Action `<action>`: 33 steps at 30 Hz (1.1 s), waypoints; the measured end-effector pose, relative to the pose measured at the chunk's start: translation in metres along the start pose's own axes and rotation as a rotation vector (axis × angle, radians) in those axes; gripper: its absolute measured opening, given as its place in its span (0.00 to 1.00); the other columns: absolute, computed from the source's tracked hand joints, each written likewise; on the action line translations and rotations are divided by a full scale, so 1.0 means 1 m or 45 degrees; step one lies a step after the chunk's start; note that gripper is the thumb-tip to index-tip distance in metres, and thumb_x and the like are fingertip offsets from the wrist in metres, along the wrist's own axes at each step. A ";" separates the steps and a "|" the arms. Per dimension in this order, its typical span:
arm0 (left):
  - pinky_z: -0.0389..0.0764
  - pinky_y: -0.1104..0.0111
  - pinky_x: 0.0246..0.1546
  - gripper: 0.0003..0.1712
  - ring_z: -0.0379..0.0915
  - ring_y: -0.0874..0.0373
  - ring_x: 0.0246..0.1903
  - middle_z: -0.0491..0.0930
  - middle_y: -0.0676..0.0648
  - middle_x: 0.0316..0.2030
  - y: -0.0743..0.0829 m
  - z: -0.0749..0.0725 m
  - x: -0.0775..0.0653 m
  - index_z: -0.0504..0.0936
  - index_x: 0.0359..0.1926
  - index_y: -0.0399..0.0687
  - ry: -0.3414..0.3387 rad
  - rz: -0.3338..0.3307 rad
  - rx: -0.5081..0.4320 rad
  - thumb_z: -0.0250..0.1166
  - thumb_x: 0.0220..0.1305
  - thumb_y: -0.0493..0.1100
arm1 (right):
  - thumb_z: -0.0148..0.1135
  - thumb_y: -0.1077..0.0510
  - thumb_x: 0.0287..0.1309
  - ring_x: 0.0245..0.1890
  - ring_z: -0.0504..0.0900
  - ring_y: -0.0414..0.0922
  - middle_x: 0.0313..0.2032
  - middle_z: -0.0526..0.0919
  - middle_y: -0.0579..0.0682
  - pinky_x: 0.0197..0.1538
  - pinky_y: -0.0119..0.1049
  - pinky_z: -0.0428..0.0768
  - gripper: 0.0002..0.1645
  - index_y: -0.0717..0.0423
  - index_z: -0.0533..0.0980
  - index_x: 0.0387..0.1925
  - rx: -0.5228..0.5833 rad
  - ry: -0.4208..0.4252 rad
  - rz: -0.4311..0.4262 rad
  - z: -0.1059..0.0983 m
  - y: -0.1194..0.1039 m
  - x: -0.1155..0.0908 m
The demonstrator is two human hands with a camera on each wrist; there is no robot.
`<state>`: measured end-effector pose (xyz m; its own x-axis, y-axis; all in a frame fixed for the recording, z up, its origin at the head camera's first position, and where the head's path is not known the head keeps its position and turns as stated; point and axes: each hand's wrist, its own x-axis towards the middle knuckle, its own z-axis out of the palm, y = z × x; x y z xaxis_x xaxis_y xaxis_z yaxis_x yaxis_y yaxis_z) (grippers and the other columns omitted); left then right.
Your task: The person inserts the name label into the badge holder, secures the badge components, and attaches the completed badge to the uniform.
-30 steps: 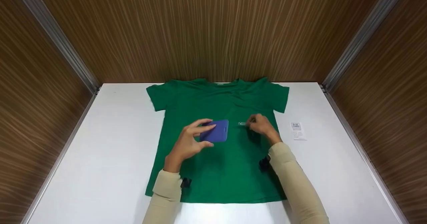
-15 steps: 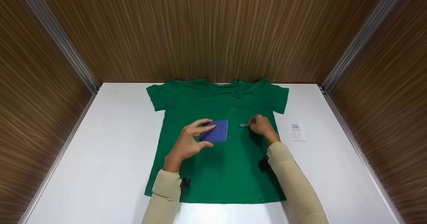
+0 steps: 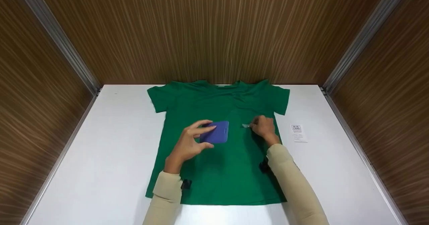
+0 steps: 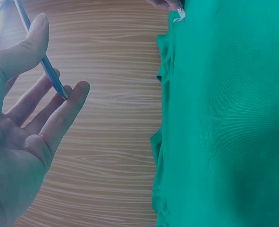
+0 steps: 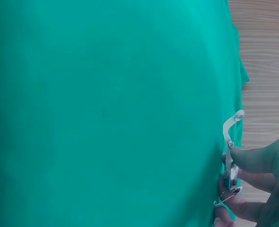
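Observation:
My left hand (image 3: 187,144) holds a flat blue-purple badge holder (image 3: 216,134) with a slot near its right edge, thumb below and fingers above. In the left wrist view, the holder (image 4: 53,74) appears edge-on between thumb and fingers. To its right, my right hand (image 3: 264,127) pinches a badge clip (image 5: 232,172) with a clear strap. The strap's free end, with a snap stud, sticks out past the thumb toward the holder, apart from it. Both hands are over a green T-shirt (image 3: 214,181) spread flat, its collar at the far edge.
A small white printed card (image 3: 297,133) lies right of the shirt on the white table (image 3: 114,158). Wood-grain panels (image 3: 214,34) stand at the back and both sides. Black wrist cameras sit under both sleeves.
The strap end of the clip has turned, and the right hand has shifted slightly right. My left hand and the badge holder stay almost in place.

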<state>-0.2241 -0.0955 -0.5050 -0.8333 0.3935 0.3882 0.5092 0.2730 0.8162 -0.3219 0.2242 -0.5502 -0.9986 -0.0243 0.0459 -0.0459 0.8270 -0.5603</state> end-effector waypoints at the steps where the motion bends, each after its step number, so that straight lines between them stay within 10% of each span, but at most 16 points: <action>1: 0.79 0.37 0.58 0.31 0.70 0.33 0.69 0.74 0.41 0.69 0.000 0.000 0.000 0.83 0.65 0.52 0.001 -0.002 0.002 0.77 0.59 0.39 | 0.64 0.62 0.65 0.42 0.87 0.61 0.41 0.89 0.66 0.50 0.58 0.84 0.11 0.68 0.85 0.40 0.001 0.007 0.005 0.001 0.000 -0.001; 12: 0.79 0.37 0.58 0.31 0.69 0.33 0.69 0.73 0.42 0.69 -0.001 0.000 -0.001 0.83 0.65 0.53 -0.007 -0.007 0.021 0.77 0.60 0.39 | 0.64 0.63 0.64 0.53 0.77 0.67 0.47 0.84 0.70 0.64 0.66 0.65 0.13 0.70 0.83 0.45 0.070 0.075 -0.093 -0.004 -0.012 -0.009; 18: 0.80 0.38 0.59 0.31 0.69 0.35 0.69 0.73 0.43 0.69 0.000 0.001 -0.002 0.83 0.64 0.53 0.004 -0.029 0.048 0.77 0.60 0.40 | 0.59 0.63 0.70 0.52 0.84 0.64 0.50 0.86 0.69 0.58 0.61 0.79 0.13 0.68 0.81 0.50 0.243 0.028 -0.169 -0.020 -0.030 -0.025; 27: 0.79 0.36 0.58 0.33 0.68 0.35 0.69 0.74 0.42 0.68 0.002 0.004 -0.001 0.83 0.64 0.52 -0.004 -0.038 0.084 0.78 0.56 0.34 | 0.57 0.60 0.75 0.41 0.84 0.51 0.46 0.87 0.62 0.44 0.34 0.81 0.14 0.63 0.82 0.53 0.464 -0.113 -0.246 -0.039 -0.052 -0.068; 33: 0.79 0.38 0.59 0.32 0.67 0.37 0.69 0.73 0.42 0.68 0.002 0.005 -0.001 0.83 0.65 0.54 -0.013 -0.032 0.116 0.78 0.58 0.37 | 0.57 0.60 0.76 0.40 0.87 0.59 0.46 0.87 0.63 0.37 0.26 0.80 0.15 0.66 0.80 0.54 0.531 -0.145 -0.325 -0.047 -0.064 -0.082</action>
<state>-0.2210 -0.0913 -0.5061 -0.8442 0.3940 0.3635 0.5059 0.3615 0.7832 -0.2356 0.1997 -0.4789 -0.9495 -0.2772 0.1468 -0.2716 0.4921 -0.8271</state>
